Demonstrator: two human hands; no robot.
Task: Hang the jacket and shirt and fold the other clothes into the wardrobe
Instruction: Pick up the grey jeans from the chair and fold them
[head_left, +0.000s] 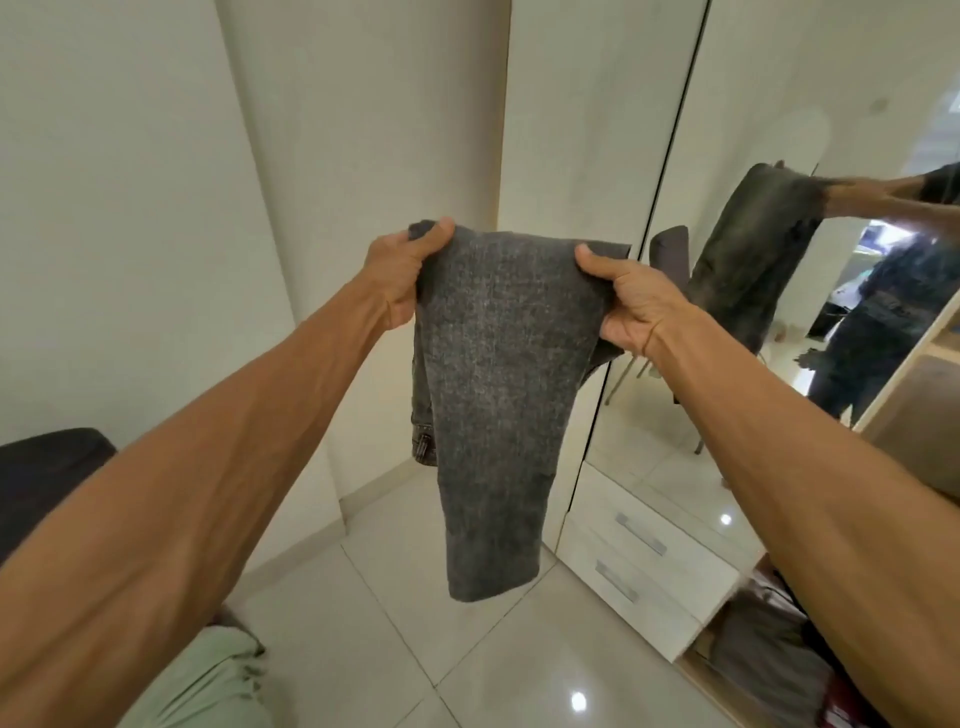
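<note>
Dangling in mid-air before the wardrobe (675, 566), the grey jeans (498, 374) are being pinched at the top corners by the left grip (397, 275) and right grip (631, 306); they are looking heavy yet limp, favouring two-corner holds.

Two hands: left hand (400, 275), right hand (631, 306). One pair of grey jeans (498, 395). Two drawers, right: upper drawer (649, 535), lower drawer (623, 590). One mirror (753, 135).
</note>
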